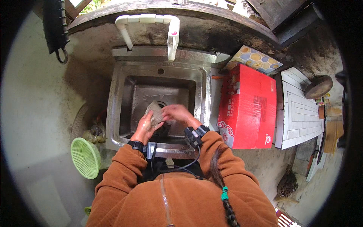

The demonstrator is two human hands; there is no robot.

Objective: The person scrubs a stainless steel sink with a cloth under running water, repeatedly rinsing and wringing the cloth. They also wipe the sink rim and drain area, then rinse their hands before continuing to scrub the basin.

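Observation:
Over the stainless steel sink [204,85], my left hand [146,126] holds a pale grey, ridged piece [154,113] that looks like folded cloth. The piece lies between the thumb and the fingers, tilted, and its lower side is hidden. Just to its right is my right hand [177,113], blurred, with the fingers bent towards the piece. Whether those fingers touch or pinch it is unclear. Behind the hands, part of the round drain [161,104] shows in the basin floor. Both hands look wet.
A white plastic tap [171,42] reaches over the sink's back edge. To the right stands a red cardboard box [249,110], beside a white-tiled ledge [300,113]. At left are a green plastic colander [85,158] and a clear bag [95,133]. Cables hang near my wrists.

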